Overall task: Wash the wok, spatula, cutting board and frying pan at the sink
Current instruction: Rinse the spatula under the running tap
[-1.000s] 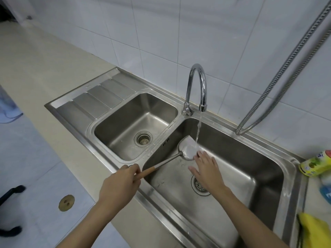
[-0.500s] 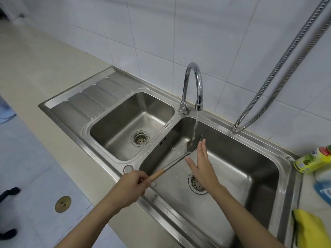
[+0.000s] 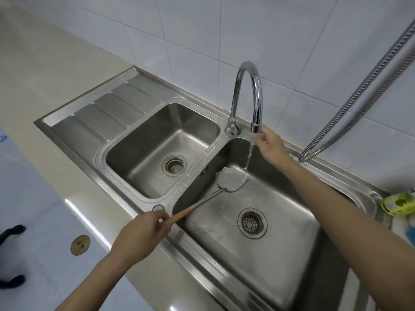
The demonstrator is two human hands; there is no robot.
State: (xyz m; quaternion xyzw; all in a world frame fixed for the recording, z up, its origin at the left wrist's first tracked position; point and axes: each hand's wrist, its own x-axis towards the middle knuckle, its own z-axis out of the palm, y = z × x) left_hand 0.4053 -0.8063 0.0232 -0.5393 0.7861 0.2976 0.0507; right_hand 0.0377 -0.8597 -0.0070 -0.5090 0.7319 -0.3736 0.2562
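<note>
Over sink (image 3: pixel 336 254): one spatula (image 3: pixel 226 184), two hands.

Your left hand (image 3: pixel 143 230) grips the wooden end of the spatula (image 3: pixel 231 181) at the near rim of the sink (image 3: pixel 125 221), and its metal blade sits in the right basin under running water (image 3: pixel 249 153). Your right hand (image 3: pixel 270 144) is up at the tap (image 3: pixel 249 97), fingers at the spout tip, touching the stream. A green bottle (image 3: pixel 398 204) stands at the sink's right edge, and a metal hose (image 3: pixel 359 93) hangs along the tiled wall (image 3: pixel 269 30).
</note>
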